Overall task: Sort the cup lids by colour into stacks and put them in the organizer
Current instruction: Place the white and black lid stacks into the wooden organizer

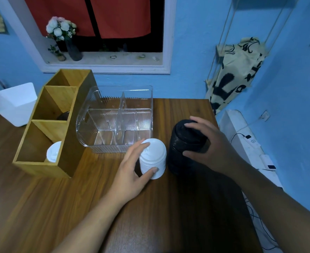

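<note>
A stack of white cup lids stands on the wooden table in front of the clear organizer. My left hand wraps around it, thumb at the front and fingers on its top and left side. Just to the right stands a taller stack of black lids; my right hand grips it from the right and top. The wooden organizer on the left has three compartments: white lids lie in the nearest one, something dark shows in the middle one.
A clear plastic organizer with dividers stands behind the two stacks. A white box sits at the table's far left. The table's right edge runs close beside the black stack; cables and a power strip lie beyond it.
</note>
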